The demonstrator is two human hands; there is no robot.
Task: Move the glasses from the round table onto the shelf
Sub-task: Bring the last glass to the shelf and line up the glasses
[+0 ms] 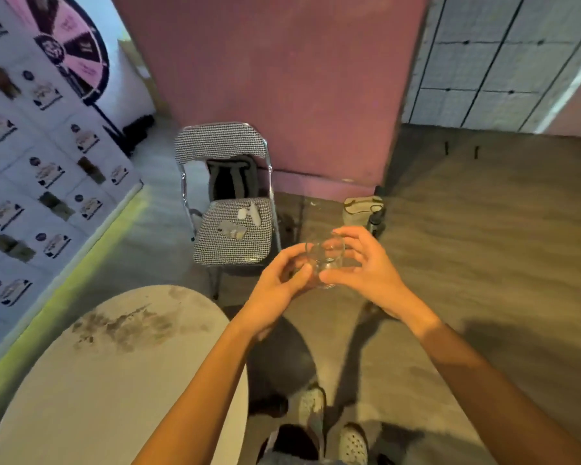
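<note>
So the round surface (pixel 108 374) sits down-left of both hands, nothing on it. The left hand (pixel 279 286) is curled around a clear glass (pixel 324 260) from the left, and the right hand (pixel 366 266) cups it from the right, fingers spread loosely. Glass is up in the air between them, above the floor, with a checkered chair (pixel 232 229) just beyond.

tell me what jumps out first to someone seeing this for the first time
Both hands, the left hand and the right hand, meet mid-frame around a clear glass held in the air over the floor. Behind them a houndstooth folding chair stands against the pink wall, with small objects on its seat. The pale round table fills the lower left, its visible top stained.
</note>
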